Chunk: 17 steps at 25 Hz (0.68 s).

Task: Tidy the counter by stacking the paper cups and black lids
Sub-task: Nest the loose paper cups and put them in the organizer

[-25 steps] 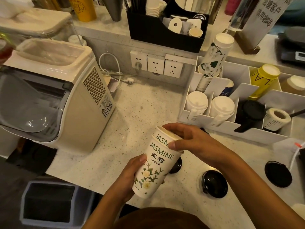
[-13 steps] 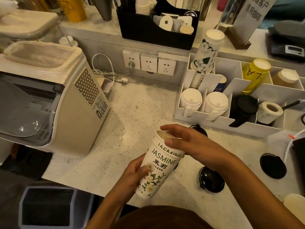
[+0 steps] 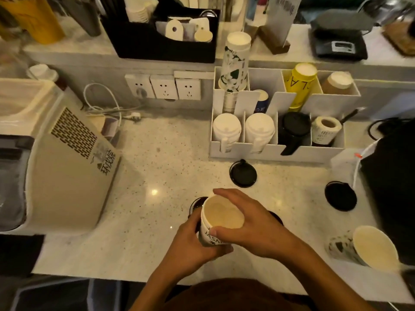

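Note:
I hold the stacked white JASMINE paper cups (image 3: pixel 221 215) upright near the counter's front edge, mouth facing up. My left hand (image 3: pixel 193 241) wraps the lower side of the stack. My right hand (image 3: pixel 251 223) grips the rim from the right. Black lids lie flat on the counter: one (image 3: pixel 243 173) beyond the cups, one (image 3: pixel 340 195) at the right, and two partly hidden under the cups and my hands (image 3: pixel 195 204). Another paper cup (image 3: pixel 368 249) lies on its side at the far right.
A white organiser (image 3: pixel 276 151) at the back right holds stacks of cups, white lids and black lids. A beige ice machine (image 3: pixel 56 162) fills the left. Wall sockets (image 3: pixel 165 87) and a cable sit behind. A dark object (image 3: pixel 390 194) stands at the right edge.
The cup stack has swung from tilted to upright and come lower toward the counter's front. My view has shifted so I look down into its mouth. Both hands keep their grip.

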### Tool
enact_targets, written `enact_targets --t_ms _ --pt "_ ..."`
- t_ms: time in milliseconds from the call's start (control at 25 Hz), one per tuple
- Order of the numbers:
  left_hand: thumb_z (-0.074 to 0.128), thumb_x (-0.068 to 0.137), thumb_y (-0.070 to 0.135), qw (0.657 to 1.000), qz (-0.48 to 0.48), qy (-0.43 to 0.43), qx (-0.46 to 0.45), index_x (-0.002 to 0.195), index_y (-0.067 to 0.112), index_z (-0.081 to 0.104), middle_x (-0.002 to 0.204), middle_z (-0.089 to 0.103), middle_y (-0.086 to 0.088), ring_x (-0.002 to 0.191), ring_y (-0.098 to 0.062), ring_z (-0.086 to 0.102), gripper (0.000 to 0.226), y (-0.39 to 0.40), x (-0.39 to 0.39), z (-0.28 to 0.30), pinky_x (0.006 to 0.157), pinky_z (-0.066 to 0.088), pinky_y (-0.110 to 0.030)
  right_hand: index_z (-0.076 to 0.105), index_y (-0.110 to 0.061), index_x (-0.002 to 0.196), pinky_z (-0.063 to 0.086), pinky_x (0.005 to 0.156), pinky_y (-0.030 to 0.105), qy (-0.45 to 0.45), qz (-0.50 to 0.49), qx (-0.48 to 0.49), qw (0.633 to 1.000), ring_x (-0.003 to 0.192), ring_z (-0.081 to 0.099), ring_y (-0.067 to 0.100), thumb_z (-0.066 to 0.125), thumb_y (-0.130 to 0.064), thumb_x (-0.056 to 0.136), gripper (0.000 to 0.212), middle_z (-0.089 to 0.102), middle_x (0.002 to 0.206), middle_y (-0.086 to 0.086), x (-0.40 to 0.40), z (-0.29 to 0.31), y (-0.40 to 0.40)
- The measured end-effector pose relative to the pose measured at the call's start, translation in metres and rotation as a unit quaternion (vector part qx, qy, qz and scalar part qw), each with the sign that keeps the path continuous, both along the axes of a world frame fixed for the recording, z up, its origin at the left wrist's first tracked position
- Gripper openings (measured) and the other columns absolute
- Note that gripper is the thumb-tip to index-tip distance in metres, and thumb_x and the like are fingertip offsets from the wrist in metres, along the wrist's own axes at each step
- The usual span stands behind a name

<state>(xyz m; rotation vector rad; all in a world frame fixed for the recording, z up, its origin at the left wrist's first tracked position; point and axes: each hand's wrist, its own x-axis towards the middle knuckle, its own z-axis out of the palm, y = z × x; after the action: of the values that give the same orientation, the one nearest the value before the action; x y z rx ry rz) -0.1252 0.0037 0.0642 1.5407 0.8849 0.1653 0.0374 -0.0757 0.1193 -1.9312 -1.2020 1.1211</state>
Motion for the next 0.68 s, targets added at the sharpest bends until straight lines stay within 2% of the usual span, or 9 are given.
enact_targets --t_ms 80,200,240,320,400,520,600,680 --pt "0.095 0.057 0.036 1.000 -0.019 0.008 0.013 0.114 0.052 0.045 0.104 0.060 0.042 0.101 0.015 0.058 0.077 -0.011 0.008 -0.002 0.074 0.048 -0.002 0.033 -0.054 0.139 0.041 0.095 0.016 0.000 -0.002 0.007 1.000 0.120 0.042 -0.010 0.077 -0.052 0.075 0.077 0.033 0.129 -0.044 0.003 -0.002 -0.014" --pt "0.091 0.066 0.026 0.995 -0.100 0.013 0.001 0.119 0.049 0.050 0.112 0.066 0.026 0.108 0.004 0.062 0.071 -0.025 0.026 -0.007 0.095 0.054 -0.024 0.034 -0.050 0.140 0.043 0.098 0.019 -0.029 -0.026 0.005 0.999 0.123 0.045 -0.003 0.077 -0.057 0.071 0.082 0.036 0.138 -0.035 0.012 -0.008 -0.038" --pt "0.089 0.068 0.026 0.993 -0.114 0.010 0.007 0.120 0.052 0.049 0.115 0.065 0.026 0.111 0.004 0.061 0.071 -0.030 0.034 -0.011 0.097 0.053 -0.024 0.032 -0.050 0.141 0.044 0.100 0.021 -0.041 -0.038 0.002 0.998 0.124 0.045 -0.002 0.076 -0.060 0.070 0.084 0.035 0.140 -0.032 0.015 -0.011 -0.048" --pt "0.085 0.066 0.043 0.992 -0.116 0.008 0.038 0.122 0.053 0.046 0.122 0.059 0.027 0.115 0.010 0.055 0.069 -0.042 0.049 -0.017 0.094 0.048 -0.012 0.028 -0.050 0.142 0.046 0.102 0.028 -0.072 -0.061 0.001 0.996 0.125 0.044 0.000 0.070 -0.064 0.068 0.086 0.032 0.143 -0.029 0.021 -0.019 -0.067" --pt "0.081 0.070 0.052 0.991 -0.124 0.020 0.041 0.132 0.042 0.045 0.131 0.055 0.022 0.120 0.007 0.053 0.072 -0.059 0.062 -0.030 0.096 0.046 -0.012 0.027 -0.052 0.142 0.046 0.104 0.032 -0.109 -0.081 0.000 0.991 0.128 0.042 0.002 0.065 -0.068 0.067 0.086 0.031 0.146 -0.026 0.026 -0.027 -0.088" --pt "0.078 0.086 0.022 0.985 -0.160 0.061 0.015 0.144 0.020 0.043 0.143 0.052 0.005 0.132 -0.009 0.049 0.068 -0.090 0.087 -0.051 0.110 0.042 -0.030 0.023 -0.056 0.140 0.040 0.109 0.029 -0.113 -0.113 0.001 0.987 0.133 0.036 0.000 0.060 -0.075 0.068 0.082 0.031 0.150 -0.023 0.033 -0.038 -0.119" --pt "0.069 0.093 0.014 0.982 -0.169 0.083 0.003 0.146 0.010 0.040 0.147 0.049 -0.001 0.134 -0.012 0.047 0.061 -0.107 0.102 -0.062 0.113 0.038 -0.029 0.021 -0.052 0.145 0.037 0.109 0.024 -0.155 -0.127 0.004 0.980 0.135 0.032 -0.001 0.059 -0.077 0.073 0.085 0.030 0.151 -0.022 0.038 -0.047 -0.138" --pt "0.068 0.093 0.015 0.981 -0.178 0.082 -0.002 0.143 0.017 0.044 0.142 0.055 0.006 0.129 -0.005 0.052 0.056 -0.123 0.112 -0.067 0.106 0.043 -0.020 0.025 -0.048 0.148 0.036 0.107 0.023 -0.208 -0.140 0.004 0.968 0.136 0.033 0.002 0.052 -0.080 0.076 0.083 0.034 0.152 -0.018 0.043 -0.057 -0.153"
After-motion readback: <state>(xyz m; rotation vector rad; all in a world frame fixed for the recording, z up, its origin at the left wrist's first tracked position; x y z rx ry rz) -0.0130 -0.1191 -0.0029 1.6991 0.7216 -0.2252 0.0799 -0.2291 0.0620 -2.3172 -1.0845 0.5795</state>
